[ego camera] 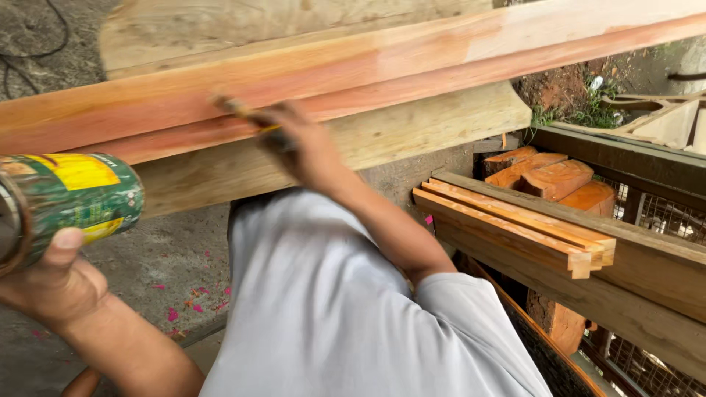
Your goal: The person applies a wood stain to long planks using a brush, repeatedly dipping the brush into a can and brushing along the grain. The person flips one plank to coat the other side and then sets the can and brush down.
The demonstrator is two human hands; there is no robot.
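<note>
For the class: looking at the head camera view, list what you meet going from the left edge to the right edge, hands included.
Green and yellow can gripped in the left hand → right hand holding a brush against the reddish plank → stack of thin wooden slats → rounded reddish wood offcuts.

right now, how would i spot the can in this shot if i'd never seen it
Start at the long reddish wooden beam across the top, then drop to its lower left end. There the left hand holds a can on its side: the only green and yellow metal thing among bare wood.
</note>
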